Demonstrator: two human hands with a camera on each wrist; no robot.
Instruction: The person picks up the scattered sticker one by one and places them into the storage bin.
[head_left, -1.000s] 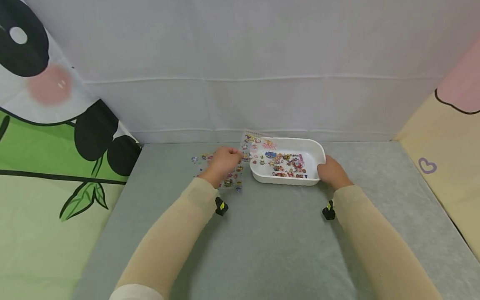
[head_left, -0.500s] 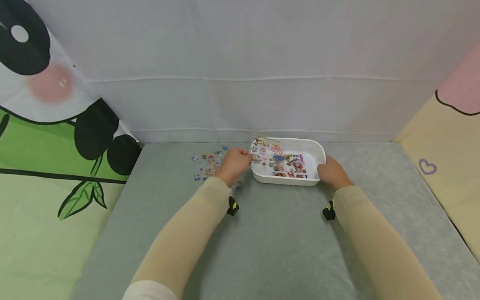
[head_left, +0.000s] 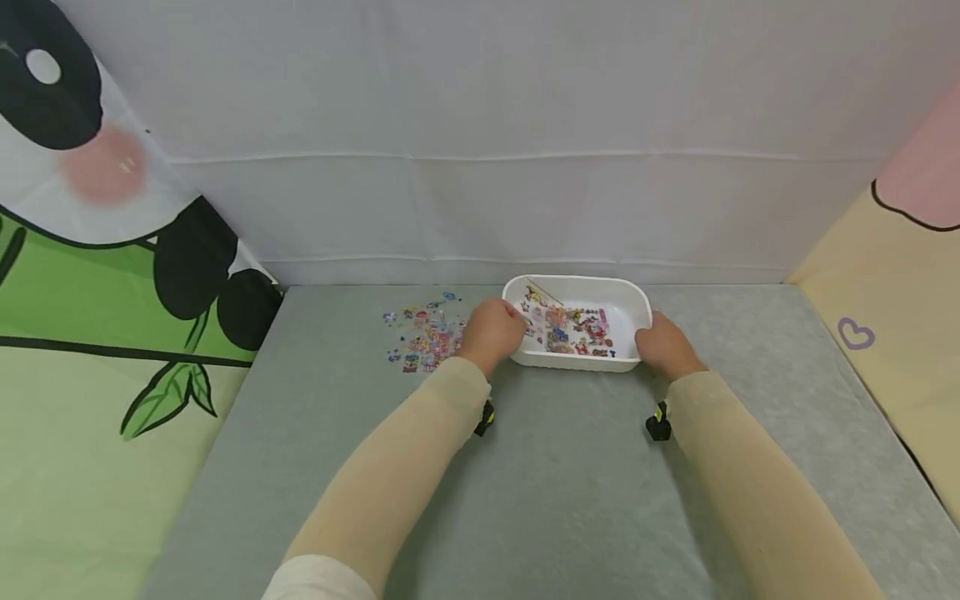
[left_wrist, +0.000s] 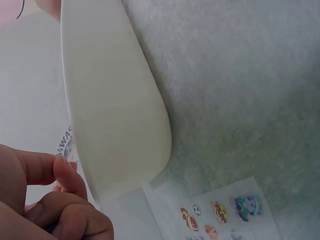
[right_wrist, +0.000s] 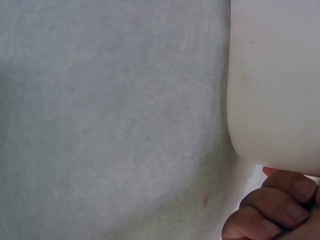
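Observation:
A white plastic tray [head_left: 576, 364] with rounded corners stands near the back of the table, and several printed stickers [head_left: 591, 329] lie inside it. My left hand [head_left: 492, 333] is at the tray's left end, pinching a clear sticker sheet [head_left: 536, 297] that leans over into the tray. In the left wrist view, thumb and finger meet just beyond the tray wall [left_wrist: 112, 100]; most of the sheet is hidden there. My right hand [head_left: 666, 343] grips the tray's right end, its fingers [right_wrist: 282, 200] curled below the rim in the right wrist view.
Left of the tray, another clear sheet of small colourful stickers [head_left: 426, 337] lies flat on the grey table [head_left: 570, 492], partly covered by my left hand. A white cloth wall [head_left: 480, 217] rises close behind the tray.
My left hand has moved right with the sticker sheet, bringing it from over the tray's left edge down into the tray. My right hand and the tray have stayed in place.

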